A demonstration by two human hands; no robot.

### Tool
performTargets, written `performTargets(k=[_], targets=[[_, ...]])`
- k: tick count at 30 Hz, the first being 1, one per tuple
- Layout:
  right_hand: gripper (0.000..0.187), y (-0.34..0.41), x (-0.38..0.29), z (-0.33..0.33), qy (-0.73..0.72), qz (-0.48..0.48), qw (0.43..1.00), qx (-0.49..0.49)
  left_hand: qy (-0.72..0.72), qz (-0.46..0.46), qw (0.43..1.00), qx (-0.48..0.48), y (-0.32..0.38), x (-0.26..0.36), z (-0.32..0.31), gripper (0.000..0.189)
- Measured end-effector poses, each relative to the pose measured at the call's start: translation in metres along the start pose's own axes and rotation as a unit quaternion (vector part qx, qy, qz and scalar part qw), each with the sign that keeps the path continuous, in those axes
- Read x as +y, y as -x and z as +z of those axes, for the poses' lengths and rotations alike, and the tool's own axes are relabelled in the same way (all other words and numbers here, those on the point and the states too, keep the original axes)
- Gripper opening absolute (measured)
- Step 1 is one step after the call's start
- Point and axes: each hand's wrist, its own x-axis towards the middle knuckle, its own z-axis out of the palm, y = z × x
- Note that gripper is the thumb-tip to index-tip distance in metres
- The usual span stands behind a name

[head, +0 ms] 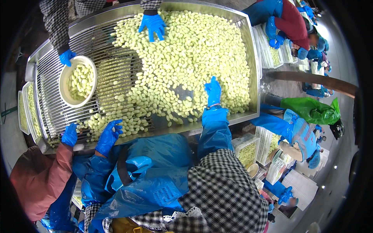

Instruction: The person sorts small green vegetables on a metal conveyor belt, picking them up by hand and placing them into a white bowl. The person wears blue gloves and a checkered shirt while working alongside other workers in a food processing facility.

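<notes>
Pale green oval fruits cover much of a stainless steel sorting table. My left hand, in a blue glove, is over the fruits near the table's front edge, its fingers apart and nothing visible in them. My right hand, also gloved in blue, reaches over the fruits on the right. Its fingers are partly bent, and whether it holds a fruit is hidden. At the left of the table, metal bars form a grate, with fruits visible below them. A cream plastic bowl of fruits rests there.
Across the table, a person in checked sleeves has one gloved hand on the fruits and another at the bowl's rim. A co-worker's gloved hand is left of mine. Clear plastic crates stand at right, others at far left.
</notes>
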Motion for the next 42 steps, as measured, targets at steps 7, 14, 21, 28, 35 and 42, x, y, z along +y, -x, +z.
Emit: performTargets(k=[7,14,21,28,35,42], targets=[[0.030,0.037,0.020,0.060,0.665,-0.258,0.700,0.045,-0.044,0.025,0.999,-0.001,0.006,0.002,-0.003,0.037],[0.031,0.015,0.041,0.065,0.707,-0.280,0.648,0.041,-0.070,0.011,0.996,-0.052,0.015,0.017,-0.010,0.043],[0.039,0.001,0.042,0.069,0.681,-0.297,0.669,-0.003,0.099,-0.075,0.979,-0.159,0.002,0.020,-0.024,0.072],[0.044,-0.017,0.037,0.080,0.753,-0.144,0.642,-0.020,-0.005,-0.066,0.995,-0.070,-0.003,0.014,-0.011,0.068],[0.018,0.047,0.016,0.129,0.614,-0.105,0.780,-0.054,-0.134,0.089,0.985,-0.061,0.004,0.005,0.021,0.042],[0.038,0.246,0.013,0.222,0.452,-0.054,0.760,-0.464,0.237,-0.058,0.953,-0.178,-0.037,-0.032,0.017,0.045]])
